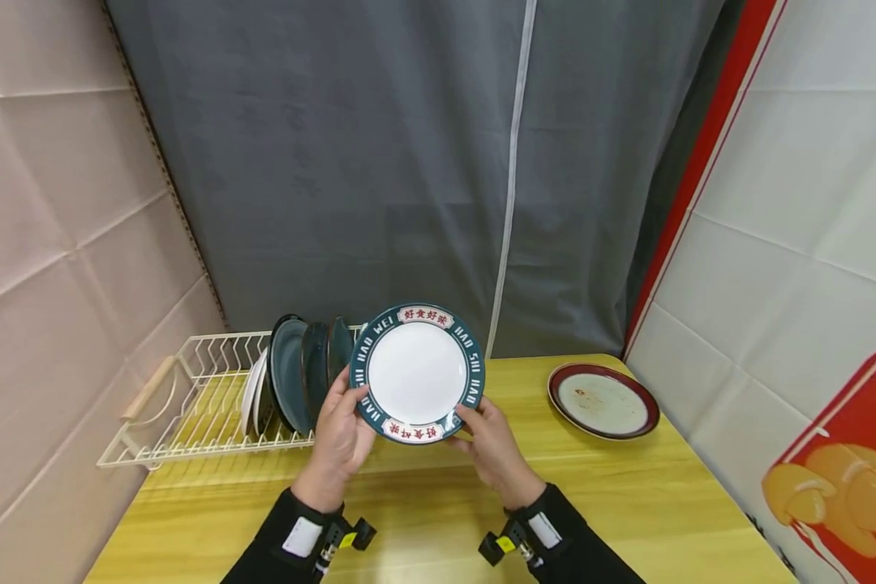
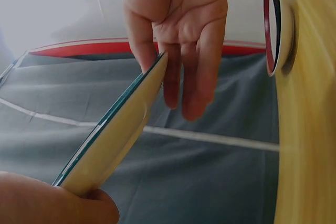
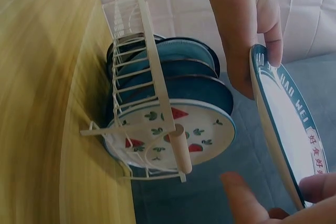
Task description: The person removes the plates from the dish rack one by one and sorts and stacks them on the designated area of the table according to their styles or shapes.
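A white plate [image 1: 418,373] with a blue-green lettered rim is held up above the table, its face tilted toward the head camera. My left hand [image 1: 345,430] pinches its lower left edge, thumb on the rim and fingers behind. On the lower right edge my right hand [image 1: 492,446] pinches the rim the same way. The left wrist view shows the plate's pale underside [image 2: 113,153] nearly edge-on between both hands. In the right wrist view, the rim lettering [image 3: 289,95] faces right, and the left hand [image 3: 244,30] grips the far edge.
Left of my hands stands a cream wire dish rack [image 1: 190,405] with wooden handles, holding several upright plates [image 1: 289,373]. One plate [image 3: 173,135] there has watermelon patterns. A stained plate with a dark red rim [image 1: 603,401] lies at the table's right. A grey curtain [image 1: 380,162] hangs behind.
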A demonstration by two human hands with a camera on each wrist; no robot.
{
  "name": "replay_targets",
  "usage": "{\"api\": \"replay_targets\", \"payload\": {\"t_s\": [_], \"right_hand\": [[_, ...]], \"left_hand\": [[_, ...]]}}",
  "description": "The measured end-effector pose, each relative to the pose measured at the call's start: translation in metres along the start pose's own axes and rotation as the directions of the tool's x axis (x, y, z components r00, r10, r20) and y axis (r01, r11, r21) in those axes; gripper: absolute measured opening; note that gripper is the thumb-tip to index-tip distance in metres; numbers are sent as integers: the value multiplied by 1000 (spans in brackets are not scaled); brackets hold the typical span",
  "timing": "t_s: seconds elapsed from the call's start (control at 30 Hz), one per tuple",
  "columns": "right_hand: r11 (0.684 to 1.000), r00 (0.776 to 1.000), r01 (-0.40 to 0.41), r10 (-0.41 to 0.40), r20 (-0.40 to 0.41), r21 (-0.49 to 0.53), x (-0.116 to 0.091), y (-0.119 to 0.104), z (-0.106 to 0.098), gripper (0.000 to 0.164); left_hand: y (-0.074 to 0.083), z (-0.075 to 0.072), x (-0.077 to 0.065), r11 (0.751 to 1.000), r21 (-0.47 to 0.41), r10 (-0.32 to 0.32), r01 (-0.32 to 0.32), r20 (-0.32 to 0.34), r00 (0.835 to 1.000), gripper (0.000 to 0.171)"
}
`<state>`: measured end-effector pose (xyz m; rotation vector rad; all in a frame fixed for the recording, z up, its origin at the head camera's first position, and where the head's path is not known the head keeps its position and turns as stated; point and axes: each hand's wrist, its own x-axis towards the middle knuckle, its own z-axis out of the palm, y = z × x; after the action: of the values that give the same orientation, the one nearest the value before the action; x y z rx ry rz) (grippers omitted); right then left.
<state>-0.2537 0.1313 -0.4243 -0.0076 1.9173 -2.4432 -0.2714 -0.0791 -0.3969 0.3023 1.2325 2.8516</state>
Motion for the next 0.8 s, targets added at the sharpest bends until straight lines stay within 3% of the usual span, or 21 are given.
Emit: {"api": "replay_targets", "payload": {"t_s": [0.43,0.57,0.8], "right_hand": [[998,996,19,-13,-85,66,-1,-7,-31,43],[997,990,-3,14,-141,75,-2,-6,-43,43],[993,979,1,23,-204,117,-9,2,-64,42]], "left_hand": [[-46,6,18,986,-143,-89,89,1,996,49],[-62,4,23,979,-142,-146,144,-5,989,51],[-81,2,25,970,-45,-235,238,60,970,54]]}}
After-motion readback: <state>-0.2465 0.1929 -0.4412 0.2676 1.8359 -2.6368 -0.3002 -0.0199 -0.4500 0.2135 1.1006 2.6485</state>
